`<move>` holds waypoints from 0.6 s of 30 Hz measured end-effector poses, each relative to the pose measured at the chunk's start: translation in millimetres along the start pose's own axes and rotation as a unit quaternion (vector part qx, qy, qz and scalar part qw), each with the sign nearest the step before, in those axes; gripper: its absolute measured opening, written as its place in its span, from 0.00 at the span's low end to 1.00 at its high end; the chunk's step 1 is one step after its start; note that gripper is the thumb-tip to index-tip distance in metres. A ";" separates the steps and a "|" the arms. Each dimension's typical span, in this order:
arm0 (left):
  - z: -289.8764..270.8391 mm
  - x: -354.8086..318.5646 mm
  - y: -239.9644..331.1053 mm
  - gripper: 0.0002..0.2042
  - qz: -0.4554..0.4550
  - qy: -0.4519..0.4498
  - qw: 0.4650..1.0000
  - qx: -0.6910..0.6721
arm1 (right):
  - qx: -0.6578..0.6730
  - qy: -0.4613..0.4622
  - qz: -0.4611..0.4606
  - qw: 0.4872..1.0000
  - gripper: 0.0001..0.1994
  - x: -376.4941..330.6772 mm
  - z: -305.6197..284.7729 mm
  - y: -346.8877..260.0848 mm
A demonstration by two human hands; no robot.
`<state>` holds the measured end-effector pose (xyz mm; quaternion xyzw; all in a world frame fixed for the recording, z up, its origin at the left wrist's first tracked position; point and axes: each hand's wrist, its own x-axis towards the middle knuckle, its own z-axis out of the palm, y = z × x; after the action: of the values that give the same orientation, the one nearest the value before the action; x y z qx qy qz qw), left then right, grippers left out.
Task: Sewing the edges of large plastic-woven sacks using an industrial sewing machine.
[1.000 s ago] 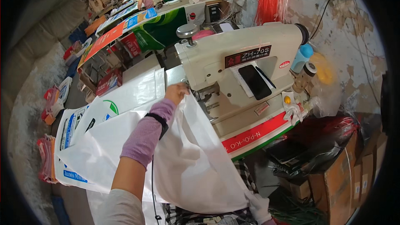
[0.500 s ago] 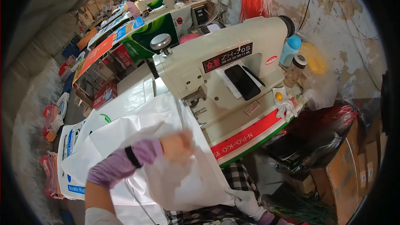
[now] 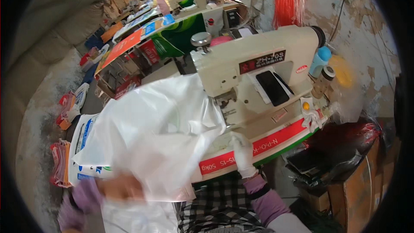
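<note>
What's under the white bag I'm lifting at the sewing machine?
The white bag covers much of the table. Showing past its left edge is a stack of printed white sacks. The blurred left hand grips its lower edge; the gloved right hand rests on the table edge. Anything else beneath is covered.

Left hand: motion-blurred, fingers indistinct, grip on the white plastic bag unclear. Bag: covers the near bench and the sewing machine's needle area. Right hand: gloved; whether its fingers pinch the bag's edge, undeterminable. Far background stalls: too small to identify. Both forearms: cut off at lower edge.
</note>
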<state>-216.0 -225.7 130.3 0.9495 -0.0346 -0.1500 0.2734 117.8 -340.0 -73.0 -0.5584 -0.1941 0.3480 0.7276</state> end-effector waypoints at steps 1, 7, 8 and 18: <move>95.6 -117.3 29.6 0.08 0.002 -0.005 1.000 0.006 | 0.124 0.087 -0.020 0.988 0.15 -1.6 -4.5 14.8; 65.6 93.6 157.0 0.05 0.009 -0.067 0.975 -0.212 | 0.118 -0.163 -0.031 0.979 0.10 -138.7 16.2 71.8; 71.9 93.4 159.0 0.09 -0.029 -0.031 0.980 -0.197 | 0.114 -0.206 -0.036 0.971 0.09 -150.0 25.8 76.2; 125.9 135.7 152.4 0.07 0.109 0.010 0.992 -0.068 | 0.010 -0.037 -0.092 0.995 0.19 -96.8 -18.5 4.8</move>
<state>-122.5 -439.0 73.5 0.9209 -0.1250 -0.1115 0.3520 62.8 -421.9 -72.8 -0.5179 -0.2681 0.3016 0.7543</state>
